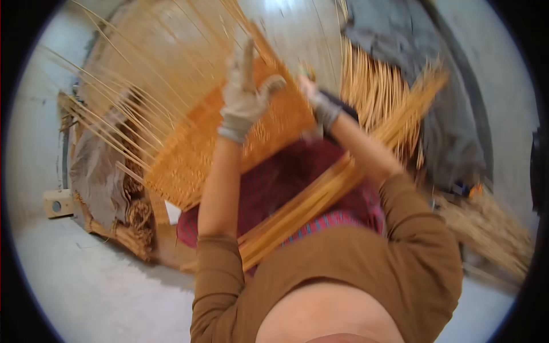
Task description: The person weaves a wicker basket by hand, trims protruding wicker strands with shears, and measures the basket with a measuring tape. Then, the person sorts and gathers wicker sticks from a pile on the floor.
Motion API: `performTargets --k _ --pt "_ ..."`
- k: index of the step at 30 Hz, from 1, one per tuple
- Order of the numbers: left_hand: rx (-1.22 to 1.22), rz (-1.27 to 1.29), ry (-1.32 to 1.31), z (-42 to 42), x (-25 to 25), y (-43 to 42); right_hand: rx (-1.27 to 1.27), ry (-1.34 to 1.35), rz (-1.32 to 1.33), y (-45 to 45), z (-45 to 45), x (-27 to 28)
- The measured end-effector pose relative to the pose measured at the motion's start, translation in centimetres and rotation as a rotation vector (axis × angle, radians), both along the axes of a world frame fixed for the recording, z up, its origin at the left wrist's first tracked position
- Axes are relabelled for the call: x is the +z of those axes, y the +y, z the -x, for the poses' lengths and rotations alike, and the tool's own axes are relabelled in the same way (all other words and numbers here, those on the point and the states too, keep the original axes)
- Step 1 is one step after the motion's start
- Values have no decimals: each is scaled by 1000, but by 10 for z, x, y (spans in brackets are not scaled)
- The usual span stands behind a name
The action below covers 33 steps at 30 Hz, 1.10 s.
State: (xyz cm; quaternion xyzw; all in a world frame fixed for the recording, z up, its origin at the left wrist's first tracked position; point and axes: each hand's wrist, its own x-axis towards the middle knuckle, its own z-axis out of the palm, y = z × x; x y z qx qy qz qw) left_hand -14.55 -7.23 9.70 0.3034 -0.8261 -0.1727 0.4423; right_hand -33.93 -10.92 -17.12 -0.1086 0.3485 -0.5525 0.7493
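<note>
An orange-brown woven panel [194, 148] lies tilted in front of me, long loose strands fanning out from its far and left edges. My left hand [246, 91], in a pale glove, is over the panel with its fingers spread and nothing in its grip. At the panel's right edge is my right hand [311, 91], gloved at the wrist and blurred; something small and greenish shows at its fingertips, too smeared to name. A bundle of long yellowish strips [309, 200] lies slantwise across my lap, passing under my right forearm, on dark red cloth [269, 177].
Many thin strips [372, 86] hang beside dark grey cloth [457, 126] on the right. A pile of fibres [486, 228] is at the lower right. Grey cloth [97, 171] and brown fibre rolls [139, 214] lie left, near a pale block with a hole [59, 204].
</note>
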Motion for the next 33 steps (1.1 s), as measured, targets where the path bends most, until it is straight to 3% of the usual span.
performTargets --k 3,5,6,7,8,9,10,11,13,15,16,18,19,20,21,22,23,24,26,27,29,31,33 --pt "91 249 -234 -28 -21 25 10 407 202 71 28 64" --pt "78 -37 300 -73 -85 39 214 440 299 103 41 87" --pt "335 54 203 -100 -99 45 41 473 -22 124 34 113" --pt "596 149 104 -132 -105 56 29 474 -37 141 41 136" --pt "754 312 -20 -164 -106 65 45 552 141 158 52 157" --pt "1033 433 -369 -192 -102 81 58 628 322 176 71 170" --pt "1219 246 -119 -252 -126 81 79 524 256 194 88 183" --pt "1373 298 -254 -255 -108 95 91 493 203 213 111 189" --pt "1431 -255 81 -282 -111 114 -78 784 209 253 149 174" --pt "1344 -726 2 -311 -116 125 312 608 260 305 196 163" --pt "1320 -726 -10 -322 -129 125 385 575 69 332 199 156" --pt "1487 -561 -408 -346 -159 123 522 504 -276 367 197 109" --pt "1485 -547 -359 -352 -164 119 528 647 -465 379 183 79" --pt "1431 -601 -216 -336 -155 119 439 801 -531 404 172 16" --pt "1375 -653 -75 -303 -139 125 574 1268 -577 413 157 10" --pt "1324 -677 66 -297 -140 131 345 1470 -504 454 140 -103" --pt "1265 -700 208 -287 -134 129 457 1481 -552 464 119 -120" --pt "1170 -747 268 -304 -137 124 724 1408 -526 466 103 -130" --pt "1070 -781 298 -334 -142 123 600 1245 -617 470 60 -113" --pt "1100 -800 277 -332 -137 125 529 1264 -402 481 39 -159" --pt "1122 -806 253 -348 -138 120 729 1218 -422 463 20 -166" --pt "985 -1022 335 -377 -142 113 783 1311 -434 464 -6 -207" --pt "1096 -1085 374 -322 -119 132 849 1401 -446 471 -18 -211"
